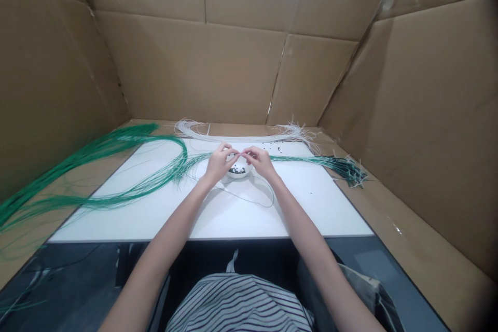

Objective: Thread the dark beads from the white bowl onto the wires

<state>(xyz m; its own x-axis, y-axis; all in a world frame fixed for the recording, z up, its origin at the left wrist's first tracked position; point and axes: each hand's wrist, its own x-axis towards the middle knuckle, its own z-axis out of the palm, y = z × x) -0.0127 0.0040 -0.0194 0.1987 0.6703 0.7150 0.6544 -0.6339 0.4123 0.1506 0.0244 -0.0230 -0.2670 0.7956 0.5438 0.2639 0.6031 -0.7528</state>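
My left hand (220,163) and my right hand (260,162) meet fingertip to fingertip, both pinched closed, just above a small white bowl (243,174). What sits between the fingertips is too small to make out. Dark beads (237,170) lie inside the bowl. A thin pale cord (249,200) curves in a loose loop on the white board in front of the bowl, between my forearms; its ends are hard to trace. Behind my hands runs a bundle of green cords (299,158), with dark, pale-tipped ends (350,171) on the right.
The white board (241,223) lies on the table. Long green strands (128,197) sweep across its left side and over the edge. A bundle of white strands (249,139) lies at the back, with loose dark beads (279,149) nearby. Cardboard walls (202,72) enclose the back and sides.
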